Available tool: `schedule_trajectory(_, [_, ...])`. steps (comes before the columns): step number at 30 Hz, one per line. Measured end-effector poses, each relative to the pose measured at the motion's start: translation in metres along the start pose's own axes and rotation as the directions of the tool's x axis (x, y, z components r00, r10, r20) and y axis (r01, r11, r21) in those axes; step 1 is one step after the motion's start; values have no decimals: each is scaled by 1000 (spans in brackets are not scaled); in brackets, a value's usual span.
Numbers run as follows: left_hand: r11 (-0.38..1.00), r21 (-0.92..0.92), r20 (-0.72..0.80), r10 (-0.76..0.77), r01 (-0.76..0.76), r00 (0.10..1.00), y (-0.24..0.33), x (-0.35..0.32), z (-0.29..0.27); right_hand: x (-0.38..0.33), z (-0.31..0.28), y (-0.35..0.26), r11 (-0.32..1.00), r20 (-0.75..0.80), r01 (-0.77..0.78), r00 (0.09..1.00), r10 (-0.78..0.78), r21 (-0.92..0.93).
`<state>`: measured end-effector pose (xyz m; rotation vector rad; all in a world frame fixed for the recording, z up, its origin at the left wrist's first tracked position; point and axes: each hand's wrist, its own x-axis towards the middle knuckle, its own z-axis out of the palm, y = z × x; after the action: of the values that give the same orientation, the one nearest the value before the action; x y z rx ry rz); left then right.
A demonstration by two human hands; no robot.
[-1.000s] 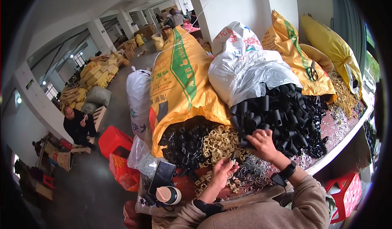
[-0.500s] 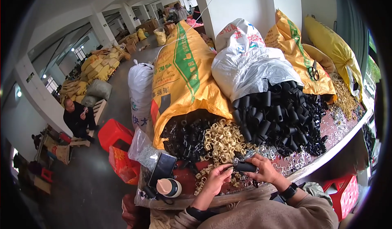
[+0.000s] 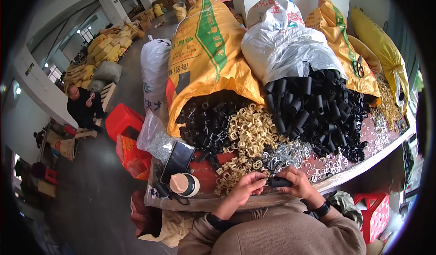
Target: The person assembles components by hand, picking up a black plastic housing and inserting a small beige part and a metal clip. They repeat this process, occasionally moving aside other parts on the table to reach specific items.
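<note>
My right hand (image 3: 299,183) grips a short black plastic tube (image 3: 279,182) lying crosswise above the table's near edge. At the tube's left end, the fingers of my left hand (image 3: 247,188) are pinched together; whatever small piece they hold is too small to make out. Just beyond my hands lie a heap of cream-coloured plastic clips (image 3: 250,130) and a scatter of small silvery metal hooks (image 3: 290,155). Farther back, many more black tubes (image 3: 309,107) spill from a white sack (image 3: 290,50). Small black plastic parts (image 3: 209,123) lie at the mouth of an orange sack (image 3: 204,59).
On the table's left stand a phone (image 3: 179,158) and a cup with a pink lid (image 3: 184,184). Scissors (image 3: 358,66) rest on another orange sack (image 3: 338,37). Red stools (image 3: 123,121) flank the table. A person (image 3: 84,107) sits at the far left near stacked sacks.
The view has tilted down and shifted, so the table's things sit higher. My hands keep hold at the tube, and my left fingers are closer to its end.
</note>
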<state>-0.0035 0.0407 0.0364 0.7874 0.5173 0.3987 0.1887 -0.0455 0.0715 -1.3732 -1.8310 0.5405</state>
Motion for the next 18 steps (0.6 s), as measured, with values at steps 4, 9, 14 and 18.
schedule_trajectory(4, [997,65,-32,-38,40,999,3,3,14,0,-15,-13,990,130,-9,991,27,-138])
schedule_trajectory(9, [990,132,-103,-37,51,994,9,8,30,7,-32,-22,973,202,-73,972,119,-221])
schedule_trajectory(14, [986,-130,-117,-116,100,986,5,3,13,24,-22,-12,992,239,-34,969,63,-124])
schedule_trajectory(18, [998,-40,-96,-59,56,994,2,8,-9,18,0,1,998,149,-3,989,11,-56])
